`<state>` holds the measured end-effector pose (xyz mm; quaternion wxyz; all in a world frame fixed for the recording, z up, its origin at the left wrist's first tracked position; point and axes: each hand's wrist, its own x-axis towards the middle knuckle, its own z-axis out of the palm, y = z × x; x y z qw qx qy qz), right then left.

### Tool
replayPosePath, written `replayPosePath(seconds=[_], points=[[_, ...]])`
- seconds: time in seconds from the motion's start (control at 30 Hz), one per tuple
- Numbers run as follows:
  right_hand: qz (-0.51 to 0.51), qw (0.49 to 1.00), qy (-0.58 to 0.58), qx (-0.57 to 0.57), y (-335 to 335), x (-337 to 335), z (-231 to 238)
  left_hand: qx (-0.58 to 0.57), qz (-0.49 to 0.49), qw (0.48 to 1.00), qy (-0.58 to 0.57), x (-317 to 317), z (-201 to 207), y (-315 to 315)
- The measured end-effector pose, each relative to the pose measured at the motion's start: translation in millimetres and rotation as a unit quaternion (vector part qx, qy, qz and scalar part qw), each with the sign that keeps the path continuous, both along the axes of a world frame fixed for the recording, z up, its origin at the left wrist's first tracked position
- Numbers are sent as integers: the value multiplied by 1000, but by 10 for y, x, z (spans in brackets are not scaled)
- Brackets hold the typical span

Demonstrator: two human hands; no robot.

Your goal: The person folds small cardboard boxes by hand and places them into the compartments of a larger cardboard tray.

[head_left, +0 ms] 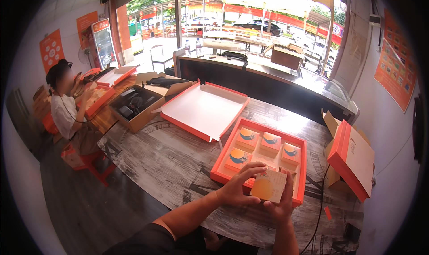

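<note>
Between my two hands is a small square box point(268, 186), cream with a yellow round print, held over the near part of a large orange-red gift box point(215, 176). My left hand point(243, 183) grips its left side with thumb and fingers. On the opposite side, my right hand point(283, 201) closes round it, thumb at the lower edge. Several small orange boxes with a yellow and blue print, such as this small box point(271, 139), sit inside the gift box. My hands and the held box hide the gift box's near part.
Beyond the gift box lies an upturned orange-rimmed lid point(203, 107), white inside. Left of it stands a cardboard carton point(136, 106) with dark items. Another orange and cream box point(353, 159) leans on a carton at the right. A black cable point(320, 210) crosses the table. A person point(67, 103) sits at far left.
</note>
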<state>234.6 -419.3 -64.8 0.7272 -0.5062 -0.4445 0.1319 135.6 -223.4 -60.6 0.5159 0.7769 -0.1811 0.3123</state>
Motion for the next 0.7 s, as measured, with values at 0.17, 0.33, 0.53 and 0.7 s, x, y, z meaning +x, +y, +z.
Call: replayPosePath(seconds=[0.17,0.33,0.53,0.7], points=[[9,1000,1,-3,-3,15,-24,-10,9,1000,1,-5,-4,-9],[11,1000,-5,-1,2,32,-43,3,20,1000,5,9,-22,0],[5,1000,-16,9,10,12,-9,-4,22,1000,7,4,-15,-11],[3,1000,-30,8,5,40,-47,0,24,1000,4,13,-23,-1]])
